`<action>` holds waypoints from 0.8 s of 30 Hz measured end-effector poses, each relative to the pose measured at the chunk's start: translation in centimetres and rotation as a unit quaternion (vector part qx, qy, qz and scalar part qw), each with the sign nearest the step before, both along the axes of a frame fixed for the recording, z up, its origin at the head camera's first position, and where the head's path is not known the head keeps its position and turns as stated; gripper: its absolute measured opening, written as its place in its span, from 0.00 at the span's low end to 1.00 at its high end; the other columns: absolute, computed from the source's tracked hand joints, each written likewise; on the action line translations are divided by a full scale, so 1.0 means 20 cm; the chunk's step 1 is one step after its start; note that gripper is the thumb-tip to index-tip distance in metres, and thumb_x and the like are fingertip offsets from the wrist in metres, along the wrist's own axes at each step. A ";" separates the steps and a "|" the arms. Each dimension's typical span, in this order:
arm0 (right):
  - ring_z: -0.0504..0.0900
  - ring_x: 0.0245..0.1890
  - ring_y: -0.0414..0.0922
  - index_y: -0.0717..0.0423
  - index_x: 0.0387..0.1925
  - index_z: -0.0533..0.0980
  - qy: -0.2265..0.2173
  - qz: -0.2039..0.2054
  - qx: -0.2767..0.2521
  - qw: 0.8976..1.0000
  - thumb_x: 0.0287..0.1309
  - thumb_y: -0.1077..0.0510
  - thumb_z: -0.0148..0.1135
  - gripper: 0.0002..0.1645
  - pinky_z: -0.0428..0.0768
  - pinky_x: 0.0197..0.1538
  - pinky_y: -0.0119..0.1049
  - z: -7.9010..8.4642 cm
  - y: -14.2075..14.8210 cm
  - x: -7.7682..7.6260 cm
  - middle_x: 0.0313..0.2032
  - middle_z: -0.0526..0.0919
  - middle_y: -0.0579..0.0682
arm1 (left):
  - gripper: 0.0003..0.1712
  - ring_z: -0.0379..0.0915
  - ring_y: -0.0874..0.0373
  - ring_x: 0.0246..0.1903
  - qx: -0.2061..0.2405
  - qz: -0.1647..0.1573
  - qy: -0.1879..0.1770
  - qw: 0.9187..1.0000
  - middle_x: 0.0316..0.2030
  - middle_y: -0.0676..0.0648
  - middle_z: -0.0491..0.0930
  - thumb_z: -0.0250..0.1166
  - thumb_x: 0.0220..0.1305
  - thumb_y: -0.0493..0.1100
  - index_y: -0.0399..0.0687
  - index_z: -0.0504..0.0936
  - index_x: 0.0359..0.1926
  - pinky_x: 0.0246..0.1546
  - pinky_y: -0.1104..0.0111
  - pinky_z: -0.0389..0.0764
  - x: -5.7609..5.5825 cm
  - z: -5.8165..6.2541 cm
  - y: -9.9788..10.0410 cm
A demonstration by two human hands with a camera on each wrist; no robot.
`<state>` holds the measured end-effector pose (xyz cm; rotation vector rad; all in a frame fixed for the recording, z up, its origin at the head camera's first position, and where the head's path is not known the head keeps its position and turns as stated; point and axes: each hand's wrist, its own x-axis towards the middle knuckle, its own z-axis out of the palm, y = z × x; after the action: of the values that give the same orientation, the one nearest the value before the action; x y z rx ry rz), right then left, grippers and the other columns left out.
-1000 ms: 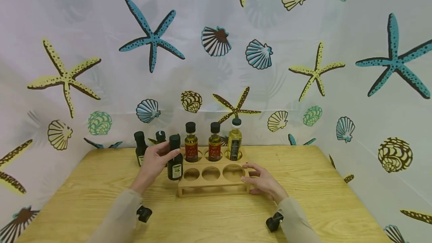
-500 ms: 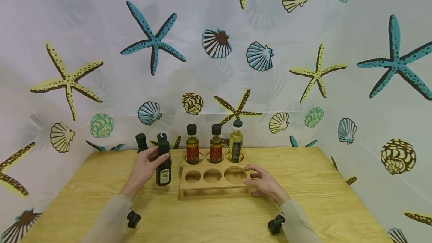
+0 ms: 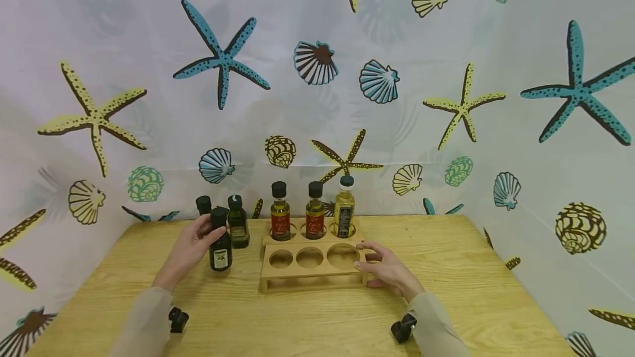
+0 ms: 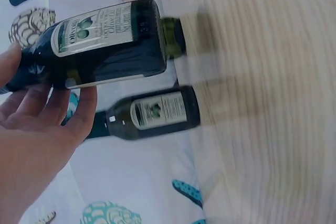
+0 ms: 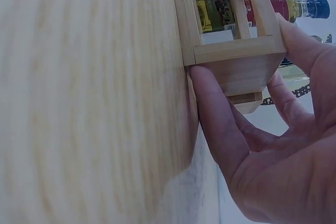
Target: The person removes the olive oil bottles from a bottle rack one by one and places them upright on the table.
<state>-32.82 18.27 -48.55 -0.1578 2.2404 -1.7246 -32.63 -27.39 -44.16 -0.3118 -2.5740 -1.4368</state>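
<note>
My left hand (image 3: 188,245) grips a dark olive oil bottle (image 3: 220,252) by its neck and shoulder, thumb in front. In the left wrist view the held bottle (image 4: 115,64) stays upright, its base above the tabletop, its label showing green olives. Right behind it stand a second dark bottle (image 3: 240,227) and a third one (image 3: 203,203), the latter mostly covered by the hand. My right hand (image 3: 390,270) holds the right end of a two-tier wooden bottle rack (image 3: 313,276). In the right wrist view the end panel (image 5: 239,59) sits between thumb and fingers.
Two red-labelled oil bottles (image 3: 280,222) and a pale yellow oil bottle (image 3: 344,215) stand in the rack's back row. Its front row has three bare holes. A shell-patterned cloth (image 3: 317,109) hangs behind the wooden table (image 3: 317,324).
My left hand has carried the dark olive oil bottle leftward from beside the rack's front row, toward the other dark bottles. My right hand has stayed at the rack's end.
</note>
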 end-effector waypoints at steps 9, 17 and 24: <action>0.76 0.56 0.55 0.42 0.65 0.70 -0.004 -0.008 -0.001 1.000 0.54 0.44 0.72 0.37 0.86 0.40 0.45 0.00 0.00 0.00 0.68 0.64 0.64 | 0.41 0.59 0.33 0.68 0.000 -0.002 -0.026 1.000 0.68 0.29 0.62 0.50 0.75 0.56 0.38 0.47 0.77 0.63 0.39 0.65 -0.01 0.00 -0.10; 0.77 0.55 0.54 0.41 0.65 0.71 -0.004 -0.006 0.003 1.000 0.55 0.45 0.72 0.36 0.86 0.38 0.44 0.00 0.00 0.00 0.67 0.65 0.63 | 0.39 0.57 0.31 0.66 -0.012 0.031 -0.026 0.999 0.67 0.28 0.60 0.50 0.76 0.55 0.34 0.51 0.74 0.62 0.39 0.65 -0.01 -0.03 -0.19; 0.77 0.53 0.53 0.42 0.65 0.70 -0.001 -0.007 0.002 1.000 0.58 0.47 0.70 0.34 0.85 0.35 0.43 0.00 -0.01 0.00 0.67 0.65 0.64 | 0.46 0.48 0.27 0.69 -0.009 0.061 -0.044 0.997 0.71 0.25 0.51 0.49 0.75 0.59 0.36 0.40 0.77 0.64 0.36 0.59 -0.01 -0.05 -0.24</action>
<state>-32.88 18.15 -48.63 -0.1399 2.2497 -1.7269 -32.80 -32.13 -45.14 -0.0937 -2.6262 -1.4147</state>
